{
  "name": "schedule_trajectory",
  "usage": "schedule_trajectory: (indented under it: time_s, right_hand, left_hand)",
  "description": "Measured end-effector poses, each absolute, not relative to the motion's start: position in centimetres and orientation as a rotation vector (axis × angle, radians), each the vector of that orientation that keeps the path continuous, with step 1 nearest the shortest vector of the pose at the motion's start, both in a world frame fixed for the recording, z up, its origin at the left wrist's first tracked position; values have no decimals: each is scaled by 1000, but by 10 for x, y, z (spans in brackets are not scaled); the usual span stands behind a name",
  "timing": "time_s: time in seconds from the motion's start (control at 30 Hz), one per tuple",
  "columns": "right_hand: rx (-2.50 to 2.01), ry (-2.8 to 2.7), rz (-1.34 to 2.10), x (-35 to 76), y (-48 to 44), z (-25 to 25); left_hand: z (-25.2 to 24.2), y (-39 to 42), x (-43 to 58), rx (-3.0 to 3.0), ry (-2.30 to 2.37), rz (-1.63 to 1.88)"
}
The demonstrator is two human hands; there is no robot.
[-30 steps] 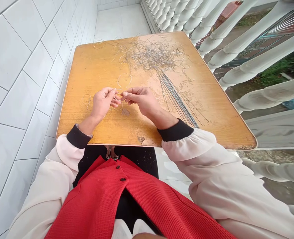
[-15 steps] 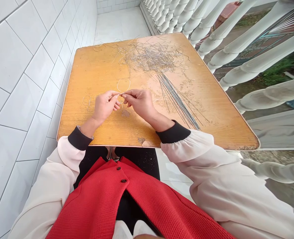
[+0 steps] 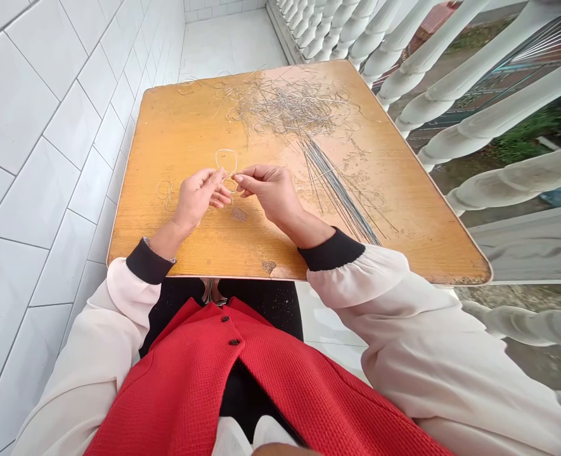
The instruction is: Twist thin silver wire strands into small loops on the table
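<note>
Bare left hand (image 3: 197,197) and bare right hand (image 3: 264,192): fingertips pinch thin silver wire loop (image 3: 225,162) at its base, above yellow wooden tabletop (image 3: 175,145). Step, judged: shaping loop. Next move calls for steady pinch at wire crossing.

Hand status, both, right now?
Left hand: closed, fingers curled, holding the thin wire loop.
Right hand: closed in a fingertip pinch on the same wire.
</note>
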State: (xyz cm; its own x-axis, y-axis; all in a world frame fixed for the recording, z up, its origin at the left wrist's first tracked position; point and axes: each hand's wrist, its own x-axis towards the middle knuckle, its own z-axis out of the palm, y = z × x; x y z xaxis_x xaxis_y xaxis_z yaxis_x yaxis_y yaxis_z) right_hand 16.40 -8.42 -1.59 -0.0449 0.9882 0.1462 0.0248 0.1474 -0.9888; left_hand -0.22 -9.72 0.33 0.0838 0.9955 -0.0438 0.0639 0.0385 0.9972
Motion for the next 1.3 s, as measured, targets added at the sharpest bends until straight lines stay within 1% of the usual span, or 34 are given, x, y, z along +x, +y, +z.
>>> schedule_trajectory:
  time_s: [0.2,0.37,0.57,0.7,0.77,0.9,1.13,1.2,1.3]
  right_hand:
    - [-1161,-1539,869,164,-87,-18]
    - [-1113,-1693,739,164,-91,-17]
    - [-1024,-1836,687,158,-97,-22]
    - [-1033,-1857,524,157,-95,-29]
    - [-1042,-1866,497,158,-95,-31]
    - [-1071,-1880,521,158,-96,-30]
    - [-1088,-1849,691,155,-100,-23]
    - [-1092,-1818,787,153,-102,-22]
    - [-1099,-1720,1029,150,-104,-18]
  left_hand:
    - [6,-91,-8,1189,1280,1193]
    - [7,-87,-11,1196,1172,1225]
    - [10,-83,-8,1009,970,1065]
    - [12,-88,-6,863,893,1064]
    - [11,-90,-4,840,889,1082]
    - [6,-90,-1,889,929,1125]
    - [3,-87,-2,1023,989,1157]
    - [5,-88,-1,1023,1014,1133]
    - [4,-89,2,1039,1046,1106]
